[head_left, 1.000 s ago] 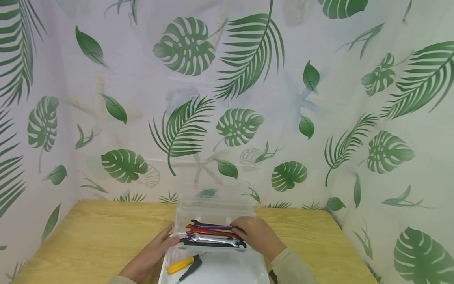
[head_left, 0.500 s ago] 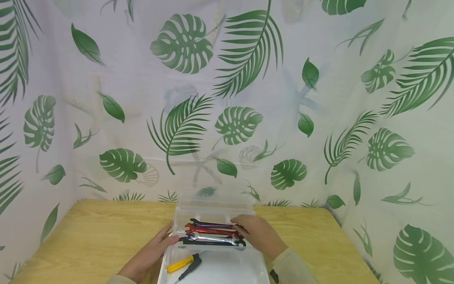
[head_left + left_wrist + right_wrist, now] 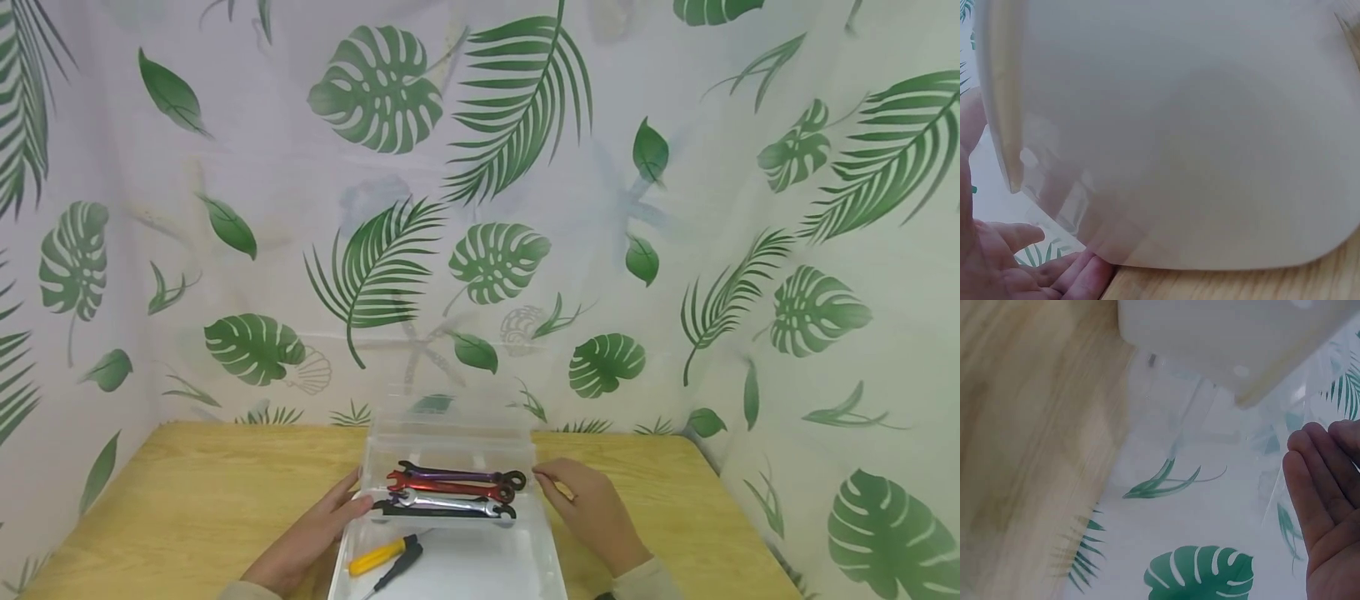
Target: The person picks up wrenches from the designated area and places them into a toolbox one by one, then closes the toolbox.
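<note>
A translucent plastic toolbox (image 3: pixel 555 575) stands open on the table, with a raised tray (image 3: pixel 420 522) at its back. In the tray lie several wrenches side by side: a purple wrench (image 3: pixel 465 477), a red wrench (image 3: pixel 450 486), a silver wrench (image 3: pixel 446 502) and black ones. My left hand (image 3: pixel 318 525) holds the tray's left end, thumb on its front corner; the left wrist view shows fingers at the box's lower corner (image 3: pixel 1166 259). At the tray's right end is my right hand (image 3: pixel 592 508), fingertips by the edge. Its fingers (image 3: pixel 1316 487) look nearly straight in the right wrist view.
A yellow-handled screwdriver (image 3: pixel 377 557) and a black-handled screwdriver (image 3: pixel 400 568) lie at the left in the lower compartment. The clear lid (image 3: pixel 450 421) stands raised behind the tray. A leaf-patterned sheet (image 3: pixel 480 167) hangs around the wooden table (image 3: pixel 225 475).
My right hand has drawn away from the wrenches to the right, past the tray's end, uncovering their right ends. The left hand keeps its place on the tray.
</note>
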The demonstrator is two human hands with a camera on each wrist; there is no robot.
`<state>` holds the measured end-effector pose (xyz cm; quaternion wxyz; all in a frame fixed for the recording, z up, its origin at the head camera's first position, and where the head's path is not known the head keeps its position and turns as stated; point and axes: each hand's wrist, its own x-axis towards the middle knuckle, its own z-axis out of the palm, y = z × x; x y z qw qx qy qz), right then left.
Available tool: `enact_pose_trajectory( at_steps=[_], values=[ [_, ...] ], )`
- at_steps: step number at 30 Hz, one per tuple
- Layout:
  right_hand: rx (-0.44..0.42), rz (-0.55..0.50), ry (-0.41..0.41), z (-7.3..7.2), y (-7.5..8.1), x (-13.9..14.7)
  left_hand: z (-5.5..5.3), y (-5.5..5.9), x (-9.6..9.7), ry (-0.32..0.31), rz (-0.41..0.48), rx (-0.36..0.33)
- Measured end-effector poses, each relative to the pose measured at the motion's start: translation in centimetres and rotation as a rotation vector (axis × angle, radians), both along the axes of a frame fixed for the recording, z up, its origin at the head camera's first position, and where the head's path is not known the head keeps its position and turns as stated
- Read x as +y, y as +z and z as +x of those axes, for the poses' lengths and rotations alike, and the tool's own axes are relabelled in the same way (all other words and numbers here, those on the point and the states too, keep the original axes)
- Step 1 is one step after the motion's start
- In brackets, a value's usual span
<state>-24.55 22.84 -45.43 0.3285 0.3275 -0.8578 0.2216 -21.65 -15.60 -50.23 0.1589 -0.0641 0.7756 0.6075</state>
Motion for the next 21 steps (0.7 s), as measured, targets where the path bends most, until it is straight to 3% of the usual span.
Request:
enact_pose_trajectory(
  at_steps=[11,21],
  values=[
    [0.073,-0.08,0.01,0.5,-0.8,1.9,-0.1,-0.2,-0.1,0.003,-0.005,0.017],
    [0.064,-0.091,0.0,0.9,-0.7,2.6,0.1,0.0,0.0,0.0,-0.017,-0.018]
  ],
)
